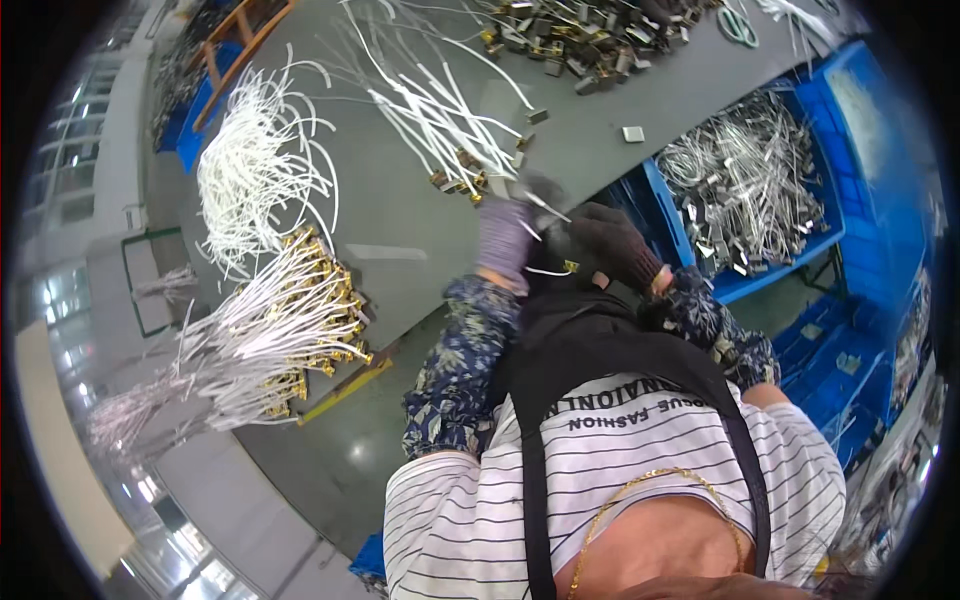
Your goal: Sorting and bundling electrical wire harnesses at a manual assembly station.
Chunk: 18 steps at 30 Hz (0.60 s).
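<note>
My left hand (pixel 505 235), in a purple-grey glove, is at the table edge, its fingertips smeared by motion. Short white cables (pixel 548 207) stick out beside its fingers, which seem closed round them. To its right, above my lap, is my right hand (pixel 608 242) in a dark brown glove; its fingers are blurred and partly hidden. Another white cable with a brass-coloured connector (pixel 571 267) lies over my black apron (pixel 600 335). Just beyond my left hand, a loose bunch of white cables (pixel 440 115) with metal connectors is spread on the grey table (pixel 390 215).
At left lie a heap of white cables (pixel 255 165) and a stacked bundle with brass-coloured ends (pixel 290 330). Metal connectors (pixel 590 40) are piled at the far side, near green-handled scissors (pixel 738 27). On my right, a blue bin (pixel 675 215) holds many cables. A small metal piece (pixel 632 134) lies near the edge.
</note>
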### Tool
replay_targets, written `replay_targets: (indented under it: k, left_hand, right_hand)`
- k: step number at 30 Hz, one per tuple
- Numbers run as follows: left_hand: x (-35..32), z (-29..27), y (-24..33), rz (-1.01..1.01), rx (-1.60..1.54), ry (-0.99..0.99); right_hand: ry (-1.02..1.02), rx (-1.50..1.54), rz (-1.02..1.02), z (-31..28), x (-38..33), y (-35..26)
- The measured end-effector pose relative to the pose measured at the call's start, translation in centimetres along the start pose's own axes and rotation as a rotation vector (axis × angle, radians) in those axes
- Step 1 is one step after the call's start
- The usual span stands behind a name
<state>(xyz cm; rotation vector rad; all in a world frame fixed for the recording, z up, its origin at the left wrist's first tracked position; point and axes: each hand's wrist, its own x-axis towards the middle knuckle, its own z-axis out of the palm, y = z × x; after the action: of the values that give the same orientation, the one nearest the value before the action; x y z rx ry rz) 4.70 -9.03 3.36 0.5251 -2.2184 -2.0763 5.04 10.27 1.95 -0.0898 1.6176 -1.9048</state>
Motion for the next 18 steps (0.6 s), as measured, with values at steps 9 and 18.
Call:
replay_targets:
  k: [9, 18]
  left_hand:
    - [2.7, -3.6, 4.1, 0.077, 0.359, 0.048]
    - [7.2, -13.4, 1.8, -0.203, 0.167, 0.318]
  right_hand:
    - [0.125, -0.705, -0.594, 3.9, 4.1, -3.0]
    - [0.243, -0.033, 0.045, -0.4, 1.0, 0.0]
